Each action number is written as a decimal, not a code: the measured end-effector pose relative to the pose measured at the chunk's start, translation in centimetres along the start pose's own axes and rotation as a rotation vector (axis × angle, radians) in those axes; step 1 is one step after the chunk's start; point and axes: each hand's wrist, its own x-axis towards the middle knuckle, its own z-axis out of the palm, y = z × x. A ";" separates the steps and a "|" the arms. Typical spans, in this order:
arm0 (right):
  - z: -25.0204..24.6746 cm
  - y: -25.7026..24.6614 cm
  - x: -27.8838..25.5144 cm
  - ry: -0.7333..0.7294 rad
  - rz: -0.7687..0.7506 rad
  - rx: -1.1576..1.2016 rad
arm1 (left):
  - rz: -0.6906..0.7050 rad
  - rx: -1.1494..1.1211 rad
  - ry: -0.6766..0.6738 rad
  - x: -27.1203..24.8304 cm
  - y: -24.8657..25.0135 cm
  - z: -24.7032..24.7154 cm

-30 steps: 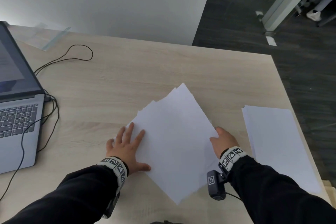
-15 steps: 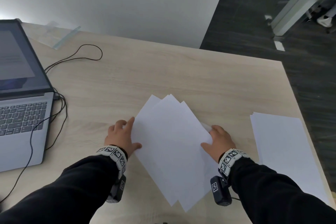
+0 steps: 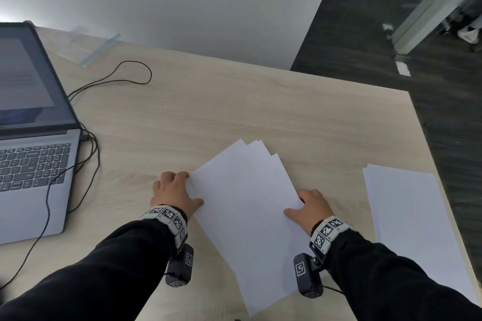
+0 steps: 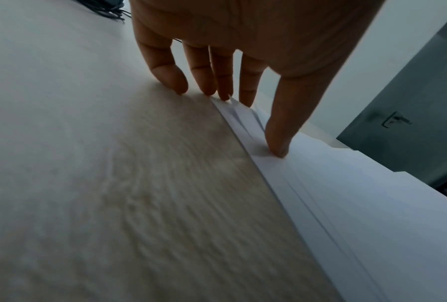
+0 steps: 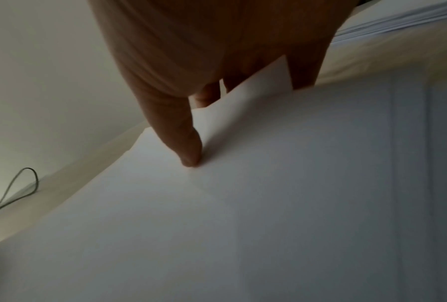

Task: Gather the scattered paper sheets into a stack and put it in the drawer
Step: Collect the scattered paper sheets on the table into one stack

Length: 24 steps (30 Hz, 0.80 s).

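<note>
Your left hand (image 3: pixel 174 193) is resting at the left edge of the fanned paper sheets (image 3: pixel 250 211); in the left wrist view its fingers (image 4: pixel 175 79) are standing nearly straight with their tips on the desk (image 3: pixel 208 112) along the paper's edge, and the thumb (image 4: pixel 279 132) is pressing down on top of the sheets just inside that edge; nothing is being curled round. Your right hand (image 3: pixel 310 207) is holding the opposite, right edge; in the right wrist view its thumb (image 5: pixel 186 147) is pressing on the top sheet while the other fingers are going under the lifted corner, so the sheets are being pinched between them. The sheets are lying between your two hands in the middle of the desk, skewed, with their far corners fanning out unevenly and their near end reaching towards you; the left edge is showing several offset layers.

A second pile of paper (image 3: pixel 407 216) is lying well apart to the right, close to the desk's right edge; a laptop (image 3: pixel 31 154) is sitting open on the far left with a black cable (image 3: pixel 91 154) trailing beside it; bare desk is stretching beyond the sheets up to the far edge and between the sheets and the laptop. The drawer is not showing in any view.
</note>
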 end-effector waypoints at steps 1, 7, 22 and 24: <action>0.0 -0.3 -0.1 0.028 -0.008 0.027 | -0.001 -0.077 0.028 -0.2 0.0 0.2; 0.6 -2.2 -0.4 0.052 0.007 0.031 | -0.111 -0.432 0.046 -2.4 -0.7 1.2; 2.8 -4.4 -2.5 -0.133 0.106 0.278 | -0.275 -0.798 0.097 -4.0 1.4 1.1; 2.7 -4.3 -2.7 -0.114 0.080 0.207 | -0.313 -0.924 0.096 -3.7 0.9 0.9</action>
